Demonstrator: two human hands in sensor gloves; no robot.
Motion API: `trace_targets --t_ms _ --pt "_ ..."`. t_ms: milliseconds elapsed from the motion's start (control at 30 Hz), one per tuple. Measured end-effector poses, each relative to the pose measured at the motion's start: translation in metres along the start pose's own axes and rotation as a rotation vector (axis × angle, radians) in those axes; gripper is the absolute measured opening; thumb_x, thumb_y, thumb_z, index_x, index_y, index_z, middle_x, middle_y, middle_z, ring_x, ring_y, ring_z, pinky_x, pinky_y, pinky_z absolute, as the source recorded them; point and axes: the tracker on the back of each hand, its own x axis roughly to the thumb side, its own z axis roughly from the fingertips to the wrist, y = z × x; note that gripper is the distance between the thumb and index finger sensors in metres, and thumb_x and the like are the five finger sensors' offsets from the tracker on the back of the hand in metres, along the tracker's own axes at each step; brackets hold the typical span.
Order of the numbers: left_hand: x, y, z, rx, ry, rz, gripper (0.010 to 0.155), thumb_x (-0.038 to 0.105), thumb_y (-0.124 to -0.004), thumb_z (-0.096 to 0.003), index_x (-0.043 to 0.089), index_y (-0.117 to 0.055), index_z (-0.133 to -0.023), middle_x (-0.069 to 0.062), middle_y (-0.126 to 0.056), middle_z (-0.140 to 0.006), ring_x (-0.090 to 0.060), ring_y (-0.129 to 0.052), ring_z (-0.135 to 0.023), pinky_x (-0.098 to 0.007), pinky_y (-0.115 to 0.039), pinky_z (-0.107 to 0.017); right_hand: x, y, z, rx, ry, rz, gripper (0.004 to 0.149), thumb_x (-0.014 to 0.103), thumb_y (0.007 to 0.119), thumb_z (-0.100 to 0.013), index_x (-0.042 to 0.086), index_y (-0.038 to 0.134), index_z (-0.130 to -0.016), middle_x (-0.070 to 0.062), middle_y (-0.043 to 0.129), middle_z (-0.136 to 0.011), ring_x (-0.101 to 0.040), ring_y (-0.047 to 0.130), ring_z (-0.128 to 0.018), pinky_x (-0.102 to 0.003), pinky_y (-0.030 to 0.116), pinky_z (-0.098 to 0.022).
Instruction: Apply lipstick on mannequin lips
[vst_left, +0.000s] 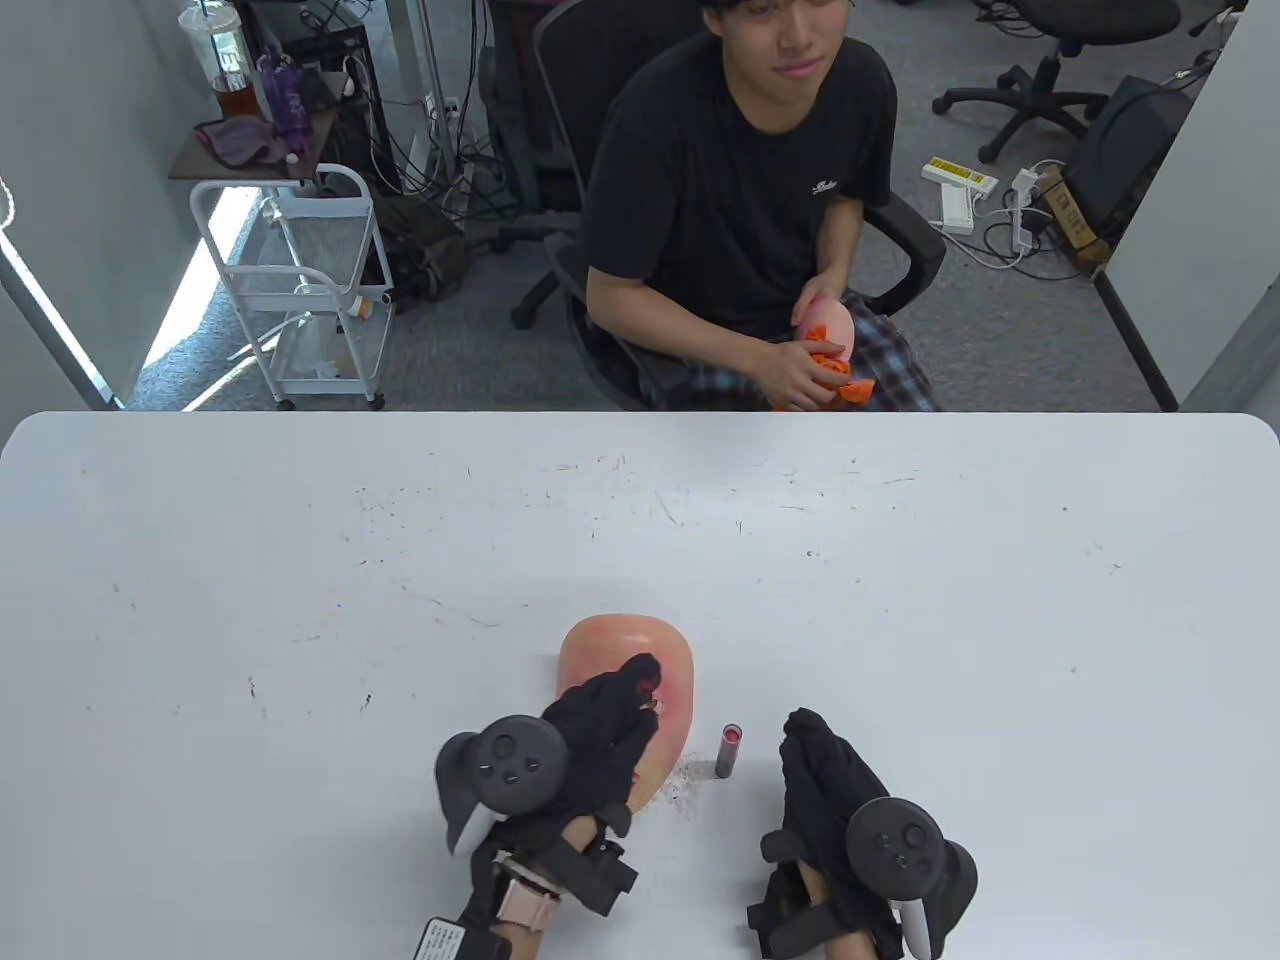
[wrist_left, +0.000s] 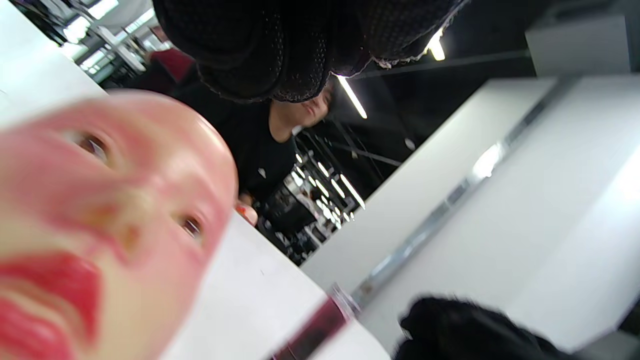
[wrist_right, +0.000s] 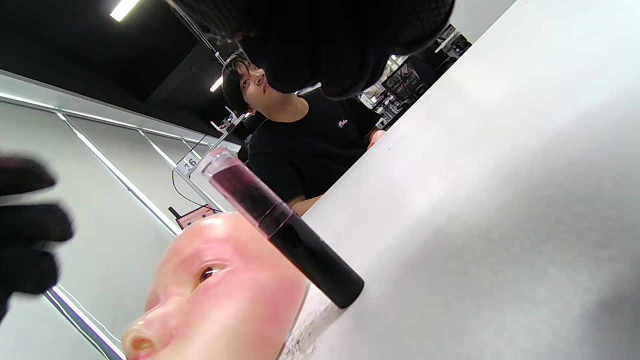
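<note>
A skin-coloured mannequin face (vst_left: 610, 650) lies face up on the white table (vst_left: 300, 600), near its front edge. Its lips (wrist_left: 55, 285) are red, with red smears on the cheeks. My left hand (vst_left: 600, 735) hovers over its lower half, fingers spread, one fingertip stained red. It holds nothing. The lipstick (vst_left: 730, 750), a dark tube with a clear cap on, stands on the table just right of the face. It also shows in the right wrist view (wrist_right: 280, 227). My right hand (vst_left: 815, 765) is beside it on the right, empty and not touching it.
A person in a black shirt (vst_left: 740, 170) sits across the table, holding another mannequin face and an orange cloth (vst_left: 830, 355). Dark crumbs (vst_left: 685, 780) lie by the mannequin's chin. A white cart (vst_left: 300, 280) stands beyond the table's far left.
</note>
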Motion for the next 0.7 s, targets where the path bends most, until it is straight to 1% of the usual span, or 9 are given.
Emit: trace_targets --t_ms 100,200,233,333,500,567,600,633,700 --pt "-0.040 0.020 0.014 0.088 0.068 0.066 0.055 0.039 -0.071 -0.0545 0.021 -0.070 -0.106 -0.013 -0.084 -0.094 -0.034 -0.084 -0.073 -0.037 -0.077 -0.050 0.000 0.001 0.000 0.000 -0.006 -0.006 0.044 0.036 0.074 -0.051 0.016 0.080 -0.089 -0.009 0.092 -0.073 -0.032 0.091 -0.060 -0.044 0.074 -0.048" --pt "-0.064 0.026 0.020 0.097 0.117 0.188 0.053 0.038 -0.070 -0.0549 0.020 -0.072 -0.105 -0.015 -0.085 -0.092 -0.036 -0.084 -0.071 -0.038 -0.076 -0.049 0.000 0.003 0.000 0.006 -0.010 0.002 0.044 0.036 0.074 -0.051 0.016 0.080 -0.089 -0.008 0.093 -0.073 -0.032 0.091 -0.060 -0.044 0.074 -0.048" --pt "-0.070 0.026 0.022 0.123 0.133 0.235 0.053 0.038 -0.070 -0.0549 0.019 -0.073 -0.105 -0.016 -0.085 -0.092 -0.036 -0.084 -0.071 -0.038 -0.076 -0.049 0.000 0.003 0.000 0.010 -0.012 0.010 0.044 0.036 0.074 -0.051 0.016 0.080 -0.089 -0.008 0.093 -0.073 -0.032 0.091 -0.061 -0.044 0.074 -0.048" --pt "-0.077 0.025 0.024 0.136 0.139 0.273 0.053 0.038 -0.071 -0.0548 0.020 -0.074 -0.104 -0.016 -0.085 -0.092 -0.037 -0.084 -0.071 -0.039 -0.076 -0.049 0.001 0.004 0.001 0.004 -0.012 0.046 0.043 0.036 0.074 -0.051 0.016 0.080 -0.089 -0.008 0.093 -0.073 -0.032 0.091 -0.060 -0.044 0.074 -0.048" --pt "-0.080 0.032 0.025 0.166 0.100 0.217 0.055 0.041 -0.070 -0.0549 0.021 -0.071 -0.106 -0.017 -0.081 -0.097 -0.038 -0.080 -0.076 -0.041 -0.074 -0.054 0.005 0.003 0.003 -0.016 -0.031 0.083 0.044 0.037 0.073 -0.051 0.016 0.079 -0.089 -0.009 0.092 -0.075 -0.033 0.091 -0.062 -0.045 0.073 -0.050" --pt "-0.077 0.039 0.026 0.188 0.042 0.191 0.060 0.044 -0.071 -0.0546 0.021 -0.066 -0.110 -0.018 -0.074 -0.102 -0.041 -0.073 -0.084 -0.044 -0.069 -0.061 0.007 0.003 0.004 -0.036 -0.053 0.116 0.048 0.040 0.072 -0.051 0.017 0.075 -0.094 -0.010 0.088 -0.082 -0.035 0.086 -0.070 -0.047 0.070 -0.055" --pt "-0.074 0.042 0.027 0.194 0.010 0.168 0.063 0.044 -0.072 -0.0544 0.022 -0.061 -0.112 -0.019 -0.067 -0.107 -0.042 -0.065 -0.090 -0.047 -0.063 -0.067 0.008 0.004 0.004 -0.034 -0.078 0.142 0.053 0.042 0.072 -0.051 0.018 0.071 -0.097 -0.012 0.083 -0.088 -0.037 0.082 -0.076 -0.049 0.065 -0.061" --pt "-0.071 0.046 0.027 0.195 -0.024 0.125 0.067 0.046 -0.073 -0.0540 0.025 -0.055 -0.115 -0.018 -0.058 -0.112 -0.044 -0.054 -0.097 -0.049 -0.055 -0.073 0.009 0.005 0.004 -0.025 -0.098 0.172 0.058 0.045 0.071 -0.051 0.018 0.066 -0.102 -0.014 0.076 -0.096 -0.039 0.075 -0.084 -0.053 0.059 -0.067" --pt "-0.066 0.052 0.027 0.186 -0.075 0.038 0.076 0.052 -0.074 -0.0534 0.030 -0.042 -0.119 -0.016 -0.040 -0.119 -0.044 -0.029 -0.106 -0.054 -0.035 -0.082 0.010 0.007 0.003 0.006 -0.136 0.223 0.067 0.051 0.070 -0.050 0.022 0.053 -0.109 -0.016 0.058 -0.110 -0.041 0.056 -0.099 -0.059 0.037 -0.077"
